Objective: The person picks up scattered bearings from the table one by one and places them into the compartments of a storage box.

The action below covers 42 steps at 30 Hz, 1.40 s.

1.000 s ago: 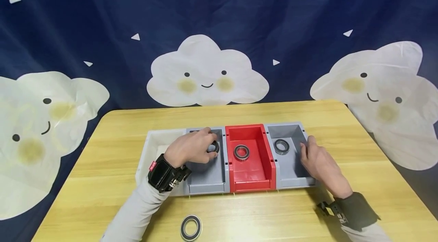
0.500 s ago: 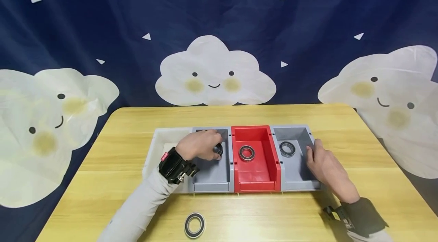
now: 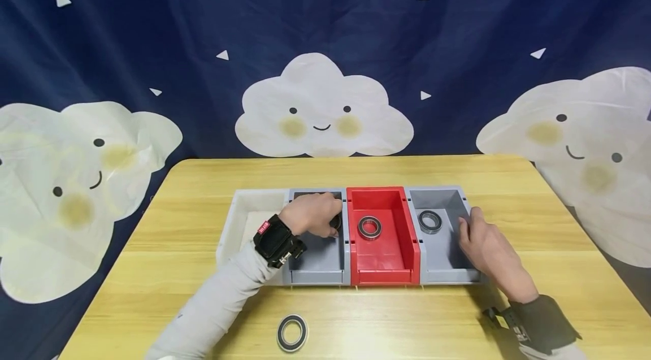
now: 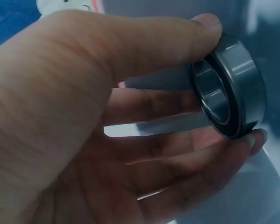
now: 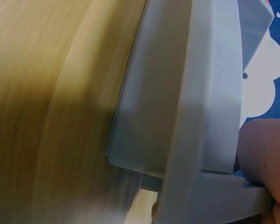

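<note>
My left hand (image 3: 312, 213) reaches into the left grey bin (image 3: 316, 276) and pinches a ball bearing (image 4: 246, 77) between thumb and fingertips. In the left wrist view the bearing is tilted, its shiny outer ring facing right; in the head view the hand mostly hides it. My right hand (image 3: 490, 250) grips the outer side wall of the right grey bin (image 3: 448, 276). A second bearing (image 3: 430, 231) lies inside that bin. In the right wrist view the bin wall (image 5: 189, 112) fills the middle, with part of the hand at the lower right.
Between the grey bins stands a red bin (image 3: 385, 277) with a bearing (image 3: 369, 237) in it. A white bin (image 3: 231, 230) joins the row at the left, partly behind the left forearm. Another bearing (image 3: 281, 334) lies on the wooden table (image 3: 386, 326) in front.
My left hand has shifted right with the bearing, closer to the wall beside the red bin. My right hand keeps its place on the bin. The head view has turned slightly left.
</note>
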{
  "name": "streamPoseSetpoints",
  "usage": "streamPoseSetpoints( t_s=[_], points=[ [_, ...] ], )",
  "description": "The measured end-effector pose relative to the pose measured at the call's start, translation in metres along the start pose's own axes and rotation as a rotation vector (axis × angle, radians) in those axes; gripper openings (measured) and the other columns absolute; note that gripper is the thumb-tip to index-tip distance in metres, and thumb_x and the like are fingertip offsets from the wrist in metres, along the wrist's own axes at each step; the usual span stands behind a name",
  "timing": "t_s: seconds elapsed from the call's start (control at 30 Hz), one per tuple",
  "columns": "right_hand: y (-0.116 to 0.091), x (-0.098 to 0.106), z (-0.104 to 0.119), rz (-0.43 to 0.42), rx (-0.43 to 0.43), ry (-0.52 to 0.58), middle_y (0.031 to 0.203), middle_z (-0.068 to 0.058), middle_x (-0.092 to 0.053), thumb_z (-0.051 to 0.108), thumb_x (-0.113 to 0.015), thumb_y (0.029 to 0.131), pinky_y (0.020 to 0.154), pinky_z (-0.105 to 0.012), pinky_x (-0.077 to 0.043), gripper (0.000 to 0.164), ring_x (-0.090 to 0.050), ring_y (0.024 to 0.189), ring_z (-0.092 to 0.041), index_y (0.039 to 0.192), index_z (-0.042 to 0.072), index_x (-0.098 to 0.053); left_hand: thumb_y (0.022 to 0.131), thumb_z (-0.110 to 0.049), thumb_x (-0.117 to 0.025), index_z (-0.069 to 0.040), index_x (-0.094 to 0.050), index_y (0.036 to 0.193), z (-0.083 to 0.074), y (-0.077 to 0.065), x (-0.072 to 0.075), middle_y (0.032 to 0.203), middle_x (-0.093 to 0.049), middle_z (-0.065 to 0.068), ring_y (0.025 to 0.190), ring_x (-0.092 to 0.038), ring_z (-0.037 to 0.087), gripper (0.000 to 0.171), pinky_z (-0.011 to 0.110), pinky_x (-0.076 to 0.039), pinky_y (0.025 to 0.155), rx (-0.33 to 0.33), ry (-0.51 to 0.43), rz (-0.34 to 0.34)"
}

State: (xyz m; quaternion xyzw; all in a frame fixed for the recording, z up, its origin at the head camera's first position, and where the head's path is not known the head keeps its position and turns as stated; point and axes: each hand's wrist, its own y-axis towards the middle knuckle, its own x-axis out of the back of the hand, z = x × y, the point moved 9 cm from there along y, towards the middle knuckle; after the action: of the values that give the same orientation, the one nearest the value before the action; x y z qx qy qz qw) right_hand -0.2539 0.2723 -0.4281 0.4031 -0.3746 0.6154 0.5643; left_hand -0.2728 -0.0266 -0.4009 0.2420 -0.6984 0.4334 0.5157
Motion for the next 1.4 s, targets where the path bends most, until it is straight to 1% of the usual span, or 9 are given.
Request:
streamPoseSetpoints(
  t_s=[0.17, 0.27, 0.57, 0.73, 0.87, 1.0, 1.13, 1.23, 1.4],
  points=[
    [0.0, -0.001, 0.003, 0.0, 0.012, 0.006, 0.062, -0.015, -0.048, 0.023, -0.035, 0.109, 0.049, -0.044, -0.042, 0.029, -0.053, 0.053, -0.027, 0.102, -0.005, -0.036, 0.087, -0.028, -0.081, -0.012, -0.066, 0.099, 0.005, 0.003, -0.011, 0.091, -0.06, 0.0, 0.077, -0.059, 0.014, 0.025, 0.033, -0.053, 0.069, 0.04, 0.022, -0.008],
    [0.001, 0.0, 0.006, -0.005, 0.02, 0.005, 0.062, -0.014, -0.047, 0.022, -0.035, 0.109, 0.047, -0.043, -0.041, 0.028, -0.052, 0.052, -0.026, 0.102, -0.005, -0.036, 0.086, -0.026, -0.082, -0.013, -0.067, 0.098, 0.006, 0.004, -0.014, 0.091, -0.062, 0.0, 0.077, -0.062, 0.015, 0.023, 0.034, -0.055, 0.068, 0.047, 0.031, -0.03],
    [0.001, 0.006, 0.008, -0.026, 0.022, 0.009, 0.061, -0.015, -0.047, 0.021, -0.036, 0.108, 0.047, -0.044, -0.041, 0.027, -0.053, 0.052, -0.027, 0.101, -0.004, -0.035, 0.084, -0.026, -0.086, -0.011, -0.071, 0.097, 0.002, 0.005, -0.009, 0.086, -0.067, 0.001, 0.076, -0.065, 0.014, 0.025, 0.033, -0.057, 0.071, 0.041, 0.052, -0.109],
    [0.002, 0.002, 0.006, -0.006, 0.009, 0.001, 0.063, -0.015, -0.048, 0.024, -0.036, 0.109, 0.049, -0.045, -0.042, 0.029, -0.053, 0.054, -0.028, 0.102, -0.005, -0.036, 0.082, -0.027, -0.087, -0.009, -0.071, 0.098, 0.001, -0.001, -0.01, 0.085, -0.066, 0.002, 0.079, -0.067, 0.016, 0.028, 0.034, -0.059, 0.072, 0.075, 0.059, -0.112],
    [0.001, 0.0, 0.004, 0.007, 0.003, 0.005, 0.063, -0.015, -0.048, 0.023, -0.035, 0.108, 0.049, -0.043, -0.042, 0.029, -0.053, 0.054, -0.028, 0.102, -0.005, -0.036, 0.083, -0.028, -0.086, -0.009, -0.07, 0.096, -0.003, -0.01, -0.006, 0.088, -0.063, 0.002, 0.079, -0.065, 0.016, 0.028, 0.035, -0.059, 0.072, 0.095, 0.056, -0.1],
    [0.001, 0.001, 0.002, 0.003, -0.001, 0.005, 0.063, -0.017, -0.049, 0.022, -0.036, 0.108, 0.049, -0.046, -0.042, 0.028, -0.054, 0.054, -0.029, 0.102, -0.005, -0.036, 0.086, -0.029, -0.084, -0.009, -0.068, 0.101, -0.01, -0.027, 0.01, 0.099, -0.064, 0.005, 0.084, -0.063, 0.017, 0.03, 0.036, -0.059, 0.075, 0.089, 0.035, -0.118],
    [0.0, 0.001, 0.0, -0.006, 0.0, -0.004, 0.063, -0.018, -0.05, 0.022, -0.037, 0.107, 0.051, -0.047, -0.043, 0.028, -0.054, 0.055, -0.03, 0.103, -0.006, -0.036, 0.088, -0.029, -0.081, -0.007, -0.069, 0.112, -0.016, -0.052, 0.028, 0.11, -0.067, 0.008, 0.092, -0.066, 0.02, 0.035, 0.036, -0.059, 0.079, 0.043, 0.013, -0.186],
    [0.0, 0.001, -0.001, -0.017, 0.006, -0.005, 0.062, -0.017, -0.049, 0.021, -0.037, 0.107, 0.049, -0.047, -0.042, 0.027, -0.054, 0.054, -0.03, 0.102, -0.005, -0.036, 0.088, -0.029, -0.081, -0.006, -0.07, 0.112, -0.021, -0.077, 0.037, 0.103, -0.066, 0.006, 0.085, -0.065, 0.017, 0.035, 0.033, -0.059, 0.074, -0.008, 0.032, -0.257],
    [-0.001, 0.002, -0.002, -0.022, 0.012, -0.004, 0.062, -0.017, -0.049, 0.021, -0.037, 0.108, 0.049, -0.047, -0.043, 0.027, -0.055, 0.054, -0.03, 0.101, -0.005, -0.036, 0.088, -0.028, -0.081, -0.009, -0.067, 0.095, -0.035, -0.123, 0.043, 0.08, -0.056, -0.001, 0.066, -0.057, 0.011, 0.025, 0.029, -0.052, 0.056, -0.1, 0.165, -0.417]
  ],
)
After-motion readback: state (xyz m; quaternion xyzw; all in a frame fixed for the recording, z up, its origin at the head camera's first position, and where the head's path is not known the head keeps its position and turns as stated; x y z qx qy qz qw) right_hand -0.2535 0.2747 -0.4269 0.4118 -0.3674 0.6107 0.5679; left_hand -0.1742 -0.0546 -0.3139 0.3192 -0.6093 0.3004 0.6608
